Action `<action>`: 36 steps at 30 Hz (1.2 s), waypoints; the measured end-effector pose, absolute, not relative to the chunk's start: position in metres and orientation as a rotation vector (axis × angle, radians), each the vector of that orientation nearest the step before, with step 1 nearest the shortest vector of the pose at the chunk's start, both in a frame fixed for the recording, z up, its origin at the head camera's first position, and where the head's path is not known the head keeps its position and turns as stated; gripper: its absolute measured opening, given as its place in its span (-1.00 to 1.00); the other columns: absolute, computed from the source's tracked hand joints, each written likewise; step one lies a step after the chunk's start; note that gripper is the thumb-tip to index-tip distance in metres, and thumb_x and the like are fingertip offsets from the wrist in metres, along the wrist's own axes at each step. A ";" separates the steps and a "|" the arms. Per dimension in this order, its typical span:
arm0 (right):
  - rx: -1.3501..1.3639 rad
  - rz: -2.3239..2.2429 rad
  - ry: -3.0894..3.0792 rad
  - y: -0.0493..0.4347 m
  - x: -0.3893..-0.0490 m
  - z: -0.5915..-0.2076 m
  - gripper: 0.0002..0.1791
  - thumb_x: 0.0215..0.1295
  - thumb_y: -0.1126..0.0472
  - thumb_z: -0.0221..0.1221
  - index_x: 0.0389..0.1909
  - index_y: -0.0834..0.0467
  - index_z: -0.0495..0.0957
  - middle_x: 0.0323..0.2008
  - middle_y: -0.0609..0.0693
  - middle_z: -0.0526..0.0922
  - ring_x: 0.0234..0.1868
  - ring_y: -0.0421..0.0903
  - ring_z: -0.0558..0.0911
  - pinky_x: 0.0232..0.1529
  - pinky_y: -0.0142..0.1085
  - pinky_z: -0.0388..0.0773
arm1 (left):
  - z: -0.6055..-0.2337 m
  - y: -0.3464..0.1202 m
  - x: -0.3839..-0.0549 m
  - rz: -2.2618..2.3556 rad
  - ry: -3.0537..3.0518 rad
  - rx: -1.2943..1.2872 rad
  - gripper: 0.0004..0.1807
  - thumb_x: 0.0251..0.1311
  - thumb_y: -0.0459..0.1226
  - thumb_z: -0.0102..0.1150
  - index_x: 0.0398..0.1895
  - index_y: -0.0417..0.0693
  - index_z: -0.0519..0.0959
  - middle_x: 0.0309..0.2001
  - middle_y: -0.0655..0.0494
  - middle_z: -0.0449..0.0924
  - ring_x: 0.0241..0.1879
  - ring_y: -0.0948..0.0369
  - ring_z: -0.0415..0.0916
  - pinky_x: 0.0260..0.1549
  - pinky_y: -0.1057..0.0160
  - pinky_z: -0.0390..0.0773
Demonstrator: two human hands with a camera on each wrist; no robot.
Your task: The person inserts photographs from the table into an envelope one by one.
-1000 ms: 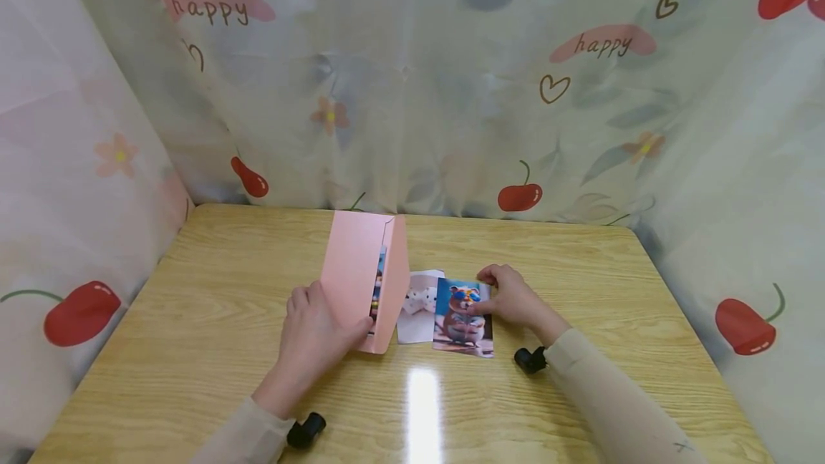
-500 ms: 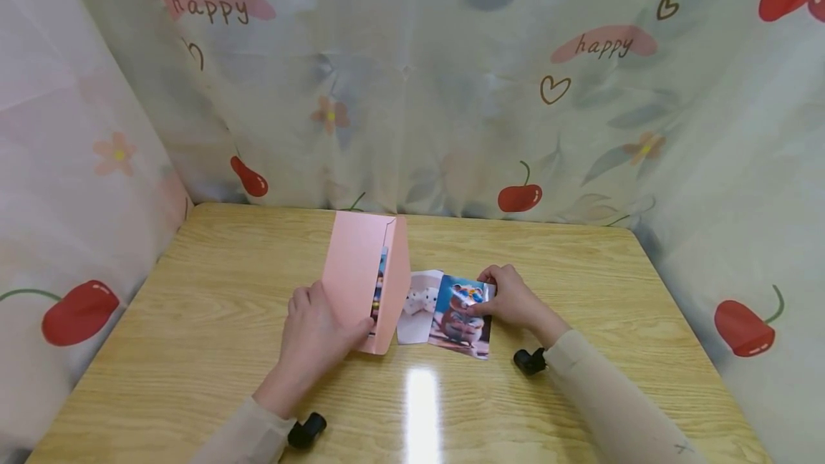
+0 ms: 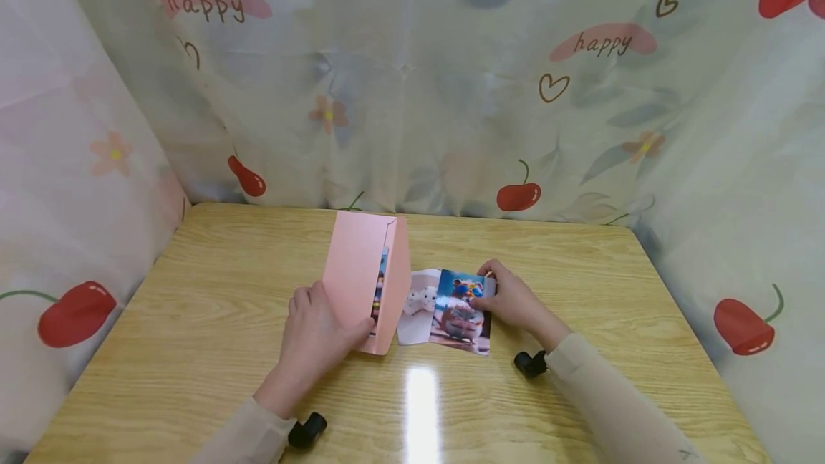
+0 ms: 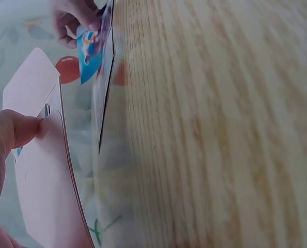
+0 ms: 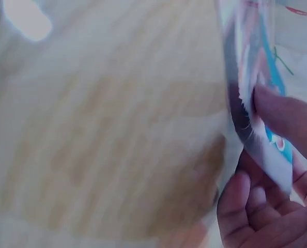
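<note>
My left hand (image 3: 316, 331) grips a pink envelope (image 3: 351, 256), its thumb at the slot where colourful picture cards (image 3: 380, 278) show inside; the flap stands folded out to the right. In the left wrist view the thumb presses on the envelope (image 4: 45, 170) near its opening. My right hand (image 3: 512, 299) pinches the right edge of a glossy picture card (image 3: 460, 324) with a hamster in sunglasses. In the right wrist view this card (image 5: 246, 98) bends between thumb and fingers. It overlaps a paler card (image 3: 415, 324) with white dotted shapes, partly hidden behind the flap.
All of this is on a light wooden table (image 3: 213, 292) enclosed by cherry-print cloth (image 3: 412, 113) at the back and sides. A black camera mount (image 3: 306, 430) sits at the left wrist, another (image 3: 531, 362) at the right. Bright glare (image 3: 422, 407) lies on the tabletop.
The hamster card has shifted slightly left and tilted, then moved a little towards the back with my right hand. My left hand and the envelope have stayed nearly still.
</note>
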State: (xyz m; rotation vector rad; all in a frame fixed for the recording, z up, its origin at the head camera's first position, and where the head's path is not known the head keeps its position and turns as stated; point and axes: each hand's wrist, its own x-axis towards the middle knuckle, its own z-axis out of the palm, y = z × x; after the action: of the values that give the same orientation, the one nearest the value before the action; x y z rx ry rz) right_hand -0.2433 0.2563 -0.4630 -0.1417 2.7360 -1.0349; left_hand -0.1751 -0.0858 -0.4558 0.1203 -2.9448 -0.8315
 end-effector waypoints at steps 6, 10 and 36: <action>-0.157 -1.248 2.707 0.264 -0.244 -0.457 -0.57 0.26 0.17 0.27 0.10 0.09 0.38 -0.26 0.09 0.52 -0.33 -0.01 0.50 -0.35 -0.19 0.44 | -0.454 -0.086 -0.175 -0.828 -2.933 0.097 0.16 -0.27 0.31 0.35 0.20 -0.40 0.20 0.00 -0.27 0.24 -0.05 -0.09 0.24 -0.12 -0.04 0.39; -0.098 -1.467 2.640 0.267 -0.244 -0.449 -0.51 0.29 0.15 0.25 0.18 0.16 0.35 -0.24 0.12 0.56 -0.32 0.01 0.55 -0.33 -0.15 0.50 | -0.454 -0.086 -0.174 -0.832 -2.937 0.098 0.16 -0.26 0.30 0.35 0.20 -0.40 0.20 0.00 -0.27 0.24 -0.05 -0.09 0.24 -0.12 -0.04 0.38; 0.147 -2.067 2.548 0.253 -0.242 -0.390 -0.51 0.27 -0.02 0.24 0.00 0.25 0.39 -0.19 0.13 0.58 -0.27 -0.08 0.60 -0.19 -0.31 0.57 | -0.456 -0.087 -0.175 -0.806 -2.910 0.060 0.12 -0.29 0.31 0.37 0.15 -0.38 0.24 -0.03 -0.26 0.26 -0.07 -0.09 0.27 -0.16 -0.04 0.40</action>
State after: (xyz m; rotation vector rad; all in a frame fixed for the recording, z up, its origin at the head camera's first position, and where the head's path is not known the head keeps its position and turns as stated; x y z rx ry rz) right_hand -0.2419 0.2530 -0.3899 0.1466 2.5484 -2.0670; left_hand -0.1749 -0.0866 -0.4563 0.0599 -2.9099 -0.8058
